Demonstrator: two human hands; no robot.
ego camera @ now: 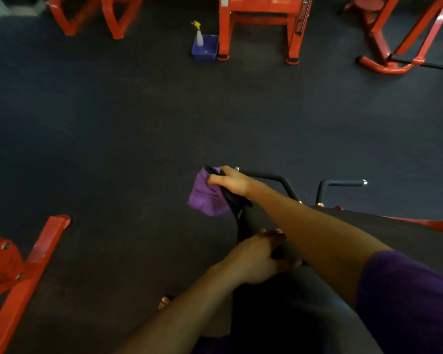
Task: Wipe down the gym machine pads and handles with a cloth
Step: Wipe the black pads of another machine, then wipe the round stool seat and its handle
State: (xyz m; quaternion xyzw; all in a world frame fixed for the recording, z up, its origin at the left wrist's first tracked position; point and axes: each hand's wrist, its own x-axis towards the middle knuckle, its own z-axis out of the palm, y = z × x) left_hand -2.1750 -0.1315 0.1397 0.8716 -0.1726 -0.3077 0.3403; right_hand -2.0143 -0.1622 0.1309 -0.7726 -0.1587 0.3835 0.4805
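A purple cloth (205, 198) hangs from my right hand (230, 182), which grips it around the end of the machine's left black handle (269, 177). The matching right handle (343, 183) sticks out bare, further right. My left hand (256, 259) is lower down, its fingers curled over the edge of the machine's black pad (368, 226). The pad fills the lower right of the view under both forearms.
A blue tub (205, 48) with a spray bottle (199, 34) stands on the dark floor far ahead, beside an orange machine frame (261, 24). More orange frames stand at the far left (87, 14), far right (394, 34) and near left (23, 267).
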